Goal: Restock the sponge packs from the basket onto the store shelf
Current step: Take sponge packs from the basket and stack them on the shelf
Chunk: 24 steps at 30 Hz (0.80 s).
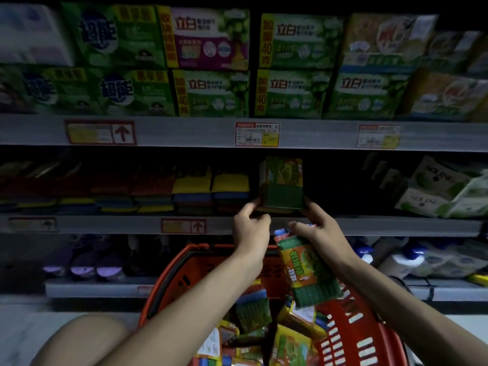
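The dim store aisle had detergent boxes point(211, 93) up top and stacked sponges point(192, 191) on the middle shelf point(396, 225), where one sponge pack point(281, 183) stood upright near the front edge. Your left hand point(250, 228) pinched its lower left corner. Your right hand point(322, 231) touched its lower right corner while gripping a second sponge pack point(309, 273) above the red basket point(169, 276), which held more packs point(253, 310).

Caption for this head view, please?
Left hand and right hand steady a sponge pack on the shelf, the right also gripping a second pack.
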### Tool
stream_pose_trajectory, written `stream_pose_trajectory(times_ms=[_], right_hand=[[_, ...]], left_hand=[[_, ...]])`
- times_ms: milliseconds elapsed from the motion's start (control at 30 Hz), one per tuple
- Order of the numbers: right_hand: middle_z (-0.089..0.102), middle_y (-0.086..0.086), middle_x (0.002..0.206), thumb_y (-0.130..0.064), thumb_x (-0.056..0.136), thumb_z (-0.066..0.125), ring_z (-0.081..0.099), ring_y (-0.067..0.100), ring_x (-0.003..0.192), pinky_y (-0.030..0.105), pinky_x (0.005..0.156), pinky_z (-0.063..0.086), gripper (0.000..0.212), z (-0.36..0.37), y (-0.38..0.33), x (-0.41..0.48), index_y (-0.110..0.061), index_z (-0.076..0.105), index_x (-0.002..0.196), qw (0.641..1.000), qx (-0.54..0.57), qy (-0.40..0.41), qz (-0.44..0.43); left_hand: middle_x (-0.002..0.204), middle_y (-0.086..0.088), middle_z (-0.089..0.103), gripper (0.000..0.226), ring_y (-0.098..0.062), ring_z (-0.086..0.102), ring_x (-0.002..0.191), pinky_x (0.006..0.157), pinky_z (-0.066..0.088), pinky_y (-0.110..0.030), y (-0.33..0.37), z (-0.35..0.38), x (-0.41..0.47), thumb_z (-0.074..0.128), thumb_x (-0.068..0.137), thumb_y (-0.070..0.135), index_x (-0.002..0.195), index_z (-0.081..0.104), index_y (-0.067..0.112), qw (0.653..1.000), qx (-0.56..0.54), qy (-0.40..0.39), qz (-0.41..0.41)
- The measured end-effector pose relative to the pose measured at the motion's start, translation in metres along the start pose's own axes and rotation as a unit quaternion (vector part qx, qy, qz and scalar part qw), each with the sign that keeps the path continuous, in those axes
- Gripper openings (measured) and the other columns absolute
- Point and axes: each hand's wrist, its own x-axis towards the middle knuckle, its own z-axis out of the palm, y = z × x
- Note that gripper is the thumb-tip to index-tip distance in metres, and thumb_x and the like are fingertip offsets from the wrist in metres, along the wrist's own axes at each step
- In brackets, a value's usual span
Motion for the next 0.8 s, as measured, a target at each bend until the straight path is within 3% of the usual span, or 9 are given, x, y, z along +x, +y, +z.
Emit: stream_pose_trajectory(times_ms=[67,167,200,367,500,633,700,800], right_hand=[[0.073,-0.016,0.109,-0.015,0.088,0.077,0.076,0.013,0.087,0.027,0.075,0.061,0.044,0.002,0.001,0.003,-0.048,0.059,0.109,1.0,-0.011,0.0,0.005],[0.072,-0.019,0.11,-0.024,0.083,0.079,0.075,0.009,0.09,0.029,0.08,0.06,0.041,0.004,0.002,0.01,-0.049,0.058,0.108,0.999,-0.04,0.007,0.014],[0.071,-0.019,0.11,-0.023,0.085,0.079,0.075,0.008,0.091,0.029,0.08,0.06,0.041,0.004,0.002,0.012,-0.05,0.058,0.107,0.999,-0.047,0.006,0.015],[0.069,-0.018,0.097,-0.022,0.088,0.078,0.072,0.002,0.076,0.017,0.066,0.055,0.033,0.007,-0.001,0.023,-0.032,0.058,0.113,0.996,-0.072,0.038,0.03],[0.07,-0.011,0.094,-0.023,0.088,0.078,0.073,0.009,0.078,0.026,0.07,0.059,0.031,0.008,-0.006,0.03,-0.023,0.061,0.113,0.995,-0.07,0.056,0.046],[0.074,0.002,0.096,-0.024,0.089,0.076,0.075,0.02,0.081,0.037,0.077,0.062,0.027,0.004,-0.013,0.03,-0.024,0.062,0.112,0.995,-0.042,0.054,0.069],[0.073,0.004,0.103,-0.031,0.092,0.074,0.074,0.023,0.089,0.042,0.084,0.061,0.033,0.002,-0.015,0.028,-0.023,0.057,0.12,0.994,-0.044,0.069,0.069],[0.067,0.002,0.112,-0.037,0.101,0.06,0.067,0.02,0.1,0.044,0.09,0.056,0.029,-0.002,-0.015,0.02,-0.021,0.054,0.125,0.99,-0.076,0.108,0.05]], left_hand=[[0.085,0.018,0.055,0.049,0.003,0.053,0.073,0.054,0.039,-0.002,0.0,0.0,0.003,0.057,0.1,0.004,0.148,0.051,0.018,1.0,0.009,-0.008,-0.014],[0.121,0.01,0.056,0.053,-0.005,0.054,0.104,0.086,0.045,-0.018,0.002,0.0,0.006,0.055,0.1,0.001,0.15,0.046,0.015,0.999,0.011,-0.013,-0.034],[0.129,0.007,0.056,0.053,-0.008,0.054,0.109,0.09,0.046,-0.024,0.002,0.001,0.007,0.055,0.1,0.0,0.15,0.047,0.015,0.999,0.004,-0.014,-0.038],[0.13,0.001,0.062,0.049,-0.019,0.064,0.106,0.083,0.052,-0.032,0.006,0.004,0.008,0.056,0.099,0.004,0.146,0.05,0.017,0.999,-0.023,0.004,-0.033],[0.143,-0.008,0.056,0.058,-0.028,0.061,0.122,0.103,0.051,-0.043,0.012,0.004,0.004,0.056,0.1,0.013,0.155,0.038,0.014,0.998,-0.018,0.012,-0.053],[0.14,-0.012,0.059,0.057,-0.026,0.06,0.124,0.106,0.05,-0.044,0.011,0.002,0.004,0.055,0.1,0.012,0.154,0.038,0.013,0.997,-0.039,0.014,-0.062],[0.125,-0.008,0.067,0.05,-0.024,0.065,0.117,0.105,0.051,-0.046,0.01,-0.001,0.004,0.054,0.1,0.01,0.149,0.045,0.013,0.996,-0.051,0.015,-0.071],[0.1,-0.001,0.067,0.017,-0.019,0.071,0.097,0.096,0.057,-0.041,0.009,-0.01,0.003,0.048,0.103,0.008,0.115,0.057,0.016,0.992,-0.077,0.022,-0.097]])
